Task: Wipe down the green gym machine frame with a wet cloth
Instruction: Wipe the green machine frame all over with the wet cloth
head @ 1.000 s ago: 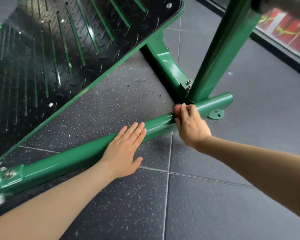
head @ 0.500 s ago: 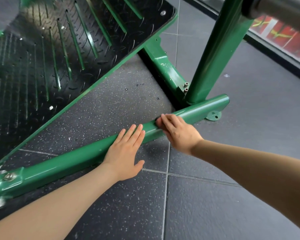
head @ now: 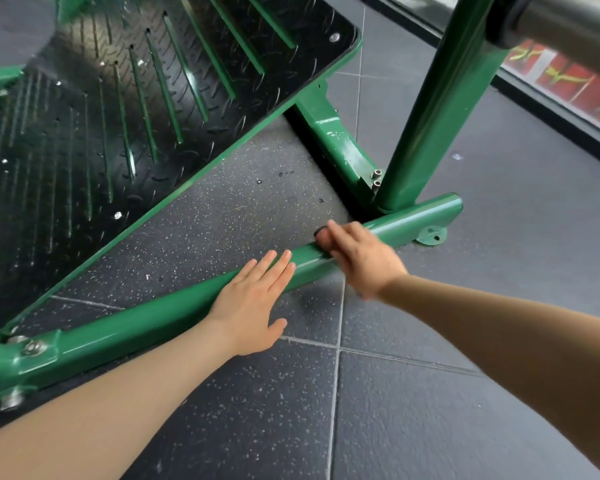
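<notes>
The right hand point(head: 359, 258) has slid back along the low green bar point(head: 146, 327), away from the tall post point(head: 440, 98) where it was a moment ago. Now it is just beside the left hand point(head: 253, 303). That likely means the end part of the bar near the post has had its wipe, and the rubbing is coming down toward the middle. The right hand looks blurry. Its fingers curl over the bar, and a small dark bit point(head: 318, 232) pokes out by the fingertips. That may be the cloth, but I cannot tell for sure. The left hand lies flat on the bar with its fingers straight and close together, holding nothing. There are no bowls, buckets or boxes in view, so nothing is inside anything. The black foot plate point(head: 118, 116) sits up behind the bar, over the grey floor point(head: 413, 410).
</notes>
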Available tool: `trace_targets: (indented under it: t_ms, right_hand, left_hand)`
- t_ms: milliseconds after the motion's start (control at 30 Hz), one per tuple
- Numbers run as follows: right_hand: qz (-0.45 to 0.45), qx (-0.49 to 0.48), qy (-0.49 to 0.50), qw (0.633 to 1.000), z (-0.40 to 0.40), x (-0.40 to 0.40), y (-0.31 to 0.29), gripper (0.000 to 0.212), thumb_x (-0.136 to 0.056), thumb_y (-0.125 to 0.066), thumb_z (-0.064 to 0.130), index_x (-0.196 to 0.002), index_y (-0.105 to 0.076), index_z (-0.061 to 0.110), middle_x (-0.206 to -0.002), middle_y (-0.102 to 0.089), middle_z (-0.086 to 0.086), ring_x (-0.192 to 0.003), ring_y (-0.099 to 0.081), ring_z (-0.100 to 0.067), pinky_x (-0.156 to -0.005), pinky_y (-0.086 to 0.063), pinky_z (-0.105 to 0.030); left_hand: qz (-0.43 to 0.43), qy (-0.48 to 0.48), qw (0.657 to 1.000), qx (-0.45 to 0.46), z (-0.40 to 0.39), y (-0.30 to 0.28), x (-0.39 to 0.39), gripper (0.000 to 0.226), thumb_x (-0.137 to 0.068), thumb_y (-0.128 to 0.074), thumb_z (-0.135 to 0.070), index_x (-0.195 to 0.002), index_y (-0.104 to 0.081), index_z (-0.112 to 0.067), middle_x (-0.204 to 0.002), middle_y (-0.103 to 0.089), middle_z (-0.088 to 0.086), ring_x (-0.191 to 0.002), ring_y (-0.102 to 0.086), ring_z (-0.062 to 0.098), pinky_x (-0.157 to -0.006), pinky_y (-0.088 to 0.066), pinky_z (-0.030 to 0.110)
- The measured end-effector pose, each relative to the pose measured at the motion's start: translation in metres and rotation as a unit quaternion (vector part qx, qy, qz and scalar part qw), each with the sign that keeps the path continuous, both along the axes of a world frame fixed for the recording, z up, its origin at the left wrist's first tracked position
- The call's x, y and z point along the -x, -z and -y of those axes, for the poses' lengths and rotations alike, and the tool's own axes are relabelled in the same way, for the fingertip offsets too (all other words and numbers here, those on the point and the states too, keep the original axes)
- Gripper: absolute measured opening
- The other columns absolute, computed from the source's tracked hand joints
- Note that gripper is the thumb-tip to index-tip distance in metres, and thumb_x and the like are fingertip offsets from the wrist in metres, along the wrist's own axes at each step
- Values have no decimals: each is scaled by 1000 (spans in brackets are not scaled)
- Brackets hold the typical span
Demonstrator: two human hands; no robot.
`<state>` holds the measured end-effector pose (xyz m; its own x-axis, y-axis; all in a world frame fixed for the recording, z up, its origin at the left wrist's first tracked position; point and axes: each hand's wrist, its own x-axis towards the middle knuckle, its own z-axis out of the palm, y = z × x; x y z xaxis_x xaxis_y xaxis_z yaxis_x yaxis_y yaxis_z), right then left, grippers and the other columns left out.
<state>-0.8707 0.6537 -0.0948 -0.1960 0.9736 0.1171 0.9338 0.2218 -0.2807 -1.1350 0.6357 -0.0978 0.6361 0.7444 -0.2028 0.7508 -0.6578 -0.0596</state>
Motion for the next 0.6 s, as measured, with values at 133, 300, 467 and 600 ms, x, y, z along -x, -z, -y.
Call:
trace_targets:
  t_ms: [133,300,467,600]
  right_hand:
    - [-58,25,314,947,-21,-39,-4,30,-106,-46,24,-135,-43,16,-128,-47,-18,-112,-54,-46,-80,-48,-48]
    - [-45,42,225,972,7,50,1,59,-108,-43,28,-161,-21,12,-147,-35,-14,-124,-43,-40,-91,-50,-52]
    - [-47,18,-47,998,12,58,6,52,-106,-48,32,-156,-33,24,-133,-48,-8,-114,-54,-38,-87,-55,-51]
    - [-77,31,265,961,-11,24,-4,45,-105,-48,28,-149,-39,23,-135,-46,-13,-115,-54,-42,-84,-50,-48]
  left_hand:
    - [42,-30,998,-24,0,5,41,89,-102,-40,-55,-164,10,-15,-172,19,3,-160,9,25,-131,-8,44]
    - [-32,-30,998,-40,9,11,99,88,-100,-37,-55,-166,3,-12,-174,4,7,-161,-3,27,-129,-12,46]
    - [-51,-25,997,-50,15,1,100,85,-100,-30,-58,-165,-8,-8,-174,-4,9,-160,-6,27,-127,-14,47]
    - [-72,-37,996,-46,26,-3,124,84,-99,-31,-58,-164,-18,-6,-173,-12,10,-160,-13,28,-126,-17,49]
